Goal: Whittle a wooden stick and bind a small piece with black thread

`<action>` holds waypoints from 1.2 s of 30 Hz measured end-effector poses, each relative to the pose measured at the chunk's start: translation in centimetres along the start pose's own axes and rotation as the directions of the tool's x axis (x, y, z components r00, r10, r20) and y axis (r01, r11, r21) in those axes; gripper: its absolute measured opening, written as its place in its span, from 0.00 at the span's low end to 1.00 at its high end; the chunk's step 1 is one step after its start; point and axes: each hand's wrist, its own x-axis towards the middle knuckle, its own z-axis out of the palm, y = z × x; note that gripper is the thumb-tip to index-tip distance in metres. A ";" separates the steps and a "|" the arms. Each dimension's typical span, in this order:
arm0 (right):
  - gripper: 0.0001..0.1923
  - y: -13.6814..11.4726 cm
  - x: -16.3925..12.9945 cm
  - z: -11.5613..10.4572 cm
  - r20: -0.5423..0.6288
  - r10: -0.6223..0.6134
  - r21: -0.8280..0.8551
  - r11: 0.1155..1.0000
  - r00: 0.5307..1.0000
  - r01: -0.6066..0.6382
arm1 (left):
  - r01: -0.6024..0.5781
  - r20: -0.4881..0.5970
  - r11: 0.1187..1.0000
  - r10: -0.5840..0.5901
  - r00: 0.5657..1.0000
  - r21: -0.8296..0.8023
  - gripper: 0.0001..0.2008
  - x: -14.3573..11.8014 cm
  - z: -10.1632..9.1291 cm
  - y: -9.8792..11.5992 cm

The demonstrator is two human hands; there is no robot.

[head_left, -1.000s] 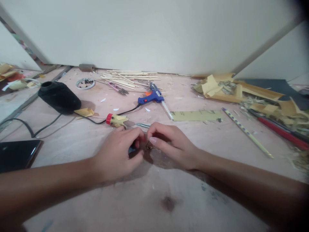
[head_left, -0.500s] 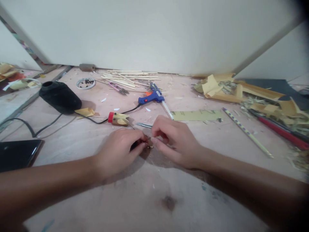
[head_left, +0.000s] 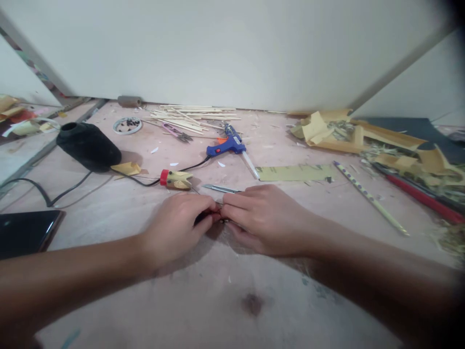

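Note:
My left hand (head_left: 181, 215) is closed in a pinch around a small piece, mostly hidden by the fingers; only a tiny pale and dark bit shows below the fingertips. A thin dark thread shows at these fingertips. Meeting them from the right, my right hand (head_left: 265, 218) has its fingers pressed together at the thread; its exact hold is hidden. Just beyond the hands lies a slim metal blade (head_left: 220, 188), partly covered by the right hand. A pale notched piece with a red end (head_left: 176, 179) rests beyond the left hand.
Behind lie a blue glue gun (head_left: 227, 145), pink thread snips (head_left: 177, 132), thin wooden sticks (head_left: 192, 116) and a round lid with dark bits (head_left: 127, 126). Left are a black cone (head_left: 89, 145) and a phone (head_left: 27, 232). Right are a sandpaper strip (head_left: 296, 173), patterned stick (head_left: 370, 198) and shavings.
My right hand has turned palm-down and moved left, its fingers now against the left fingertips. More of the metal blade shows. The left hand has barely moved.

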 end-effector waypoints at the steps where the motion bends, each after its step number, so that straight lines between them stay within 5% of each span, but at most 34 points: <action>1: 0.07 0.0 0.0 0.1 -0.013 -0.012 -0.023 1.000 1.000 0.012 | -0.001 0.000 1.000 0.001 1.000 -0.001 0.09 0.0 0.0 0.0; 19: 0.11 0.1 -0.3 0.6 -0.068 -0.106 -0.181 0.979 0.992 0.092 | -0.001 -0.023 1.000 0.001 1.000 -0.003 0.08 0.0 0.0 -0.1; 36: 0.10 -0.3 0.3 1.1 -0.155 0.221 0.157 0.968 0.963 -0.197 | 0.129 -0.013 0.873 -0.153 0.988 -0.471 0.07 0.1 -0.2 0.1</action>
